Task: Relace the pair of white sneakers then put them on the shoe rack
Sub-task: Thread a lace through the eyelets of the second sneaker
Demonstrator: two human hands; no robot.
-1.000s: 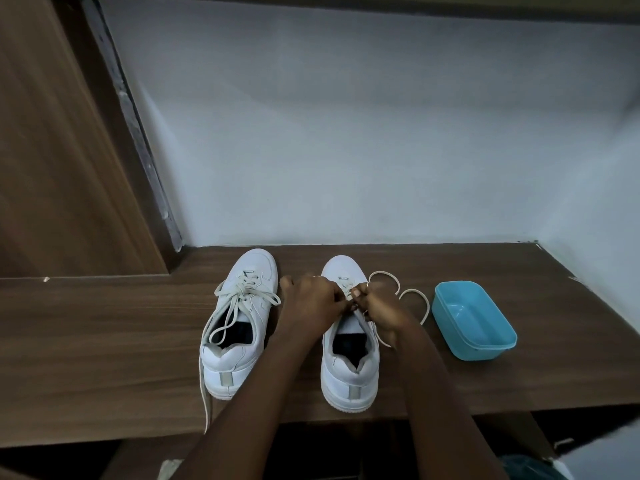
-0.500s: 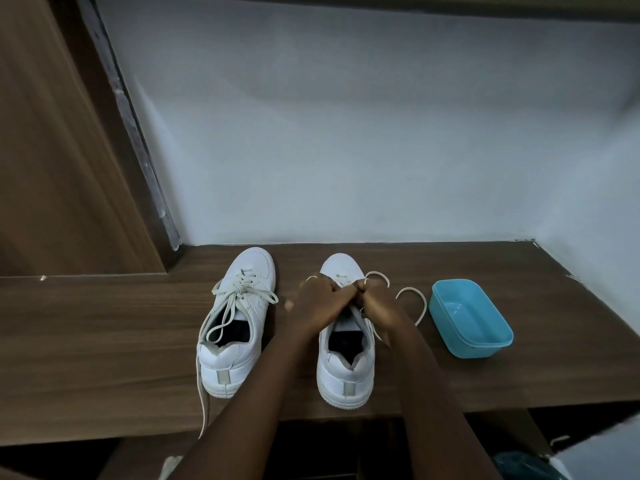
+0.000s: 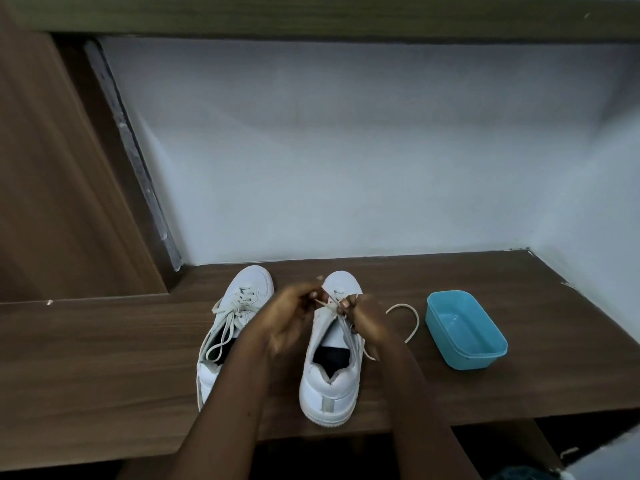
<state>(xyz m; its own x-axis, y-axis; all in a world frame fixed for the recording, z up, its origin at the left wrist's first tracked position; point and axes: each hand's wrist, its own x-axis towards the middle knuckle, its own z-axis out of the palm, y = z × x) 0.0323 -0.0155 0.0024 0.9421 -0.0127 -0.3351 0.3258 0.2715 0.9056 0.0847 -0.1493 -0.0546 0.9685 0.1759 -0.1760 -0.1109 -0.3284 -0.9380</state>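
- wooden shelf [image 3: 104,358] carried both sneakers and the blue tub [image 3: 464,327].
- unfinished sneaker [image 3: 329,386] stood left of the tub; laced sneaker [image 3: 242,299] further left.
- left hand [image 3: 291,317] and right hand [image 3: 367,320] each pinched the lace [image 3: 416,318] above the unfinished sneaker's tongue.
- risk: slack loop beside the tub could snag; uneven pull might leave unequal ends.

Single head-worn wide-angle view, forward and down, close above the wooden shelf [image 3: 104,358].
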